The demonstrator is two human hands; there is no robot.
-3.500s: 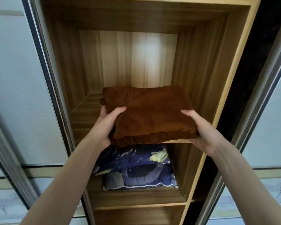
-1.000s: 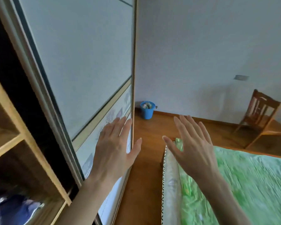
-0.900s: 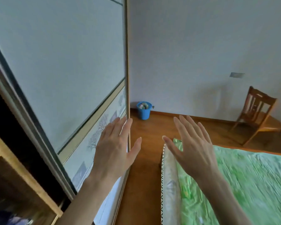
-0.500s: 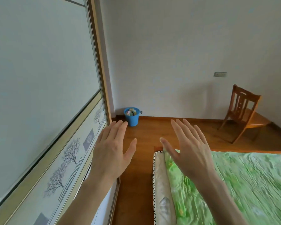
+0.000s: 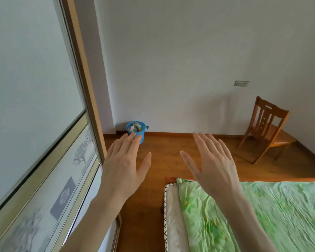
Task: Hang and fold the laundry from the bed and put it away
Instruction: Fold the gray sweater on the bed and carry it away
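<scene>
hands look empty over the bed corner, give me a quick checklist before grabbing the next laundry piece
1. Left hand free: ok, fingers straight, holds nothing.
2. Right hand free: ok, fingers spread, holds nothing.
3. Bed within view: ok, its green sheet fills the lower right.
4. Next garment located: cannot tell, no loose clothing shows on the visible part of the sheet.
5. Floor path beside the bed: ok, bare wood; blue bucket and wooden chair stand by the far wall.

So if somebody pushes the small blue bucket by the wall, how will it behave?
The blue bucket looks like thin plastic, so probably light and would slide on the smooth wooden floor. It is filled to the rim, so a high push might tip and spill it.
</scene>
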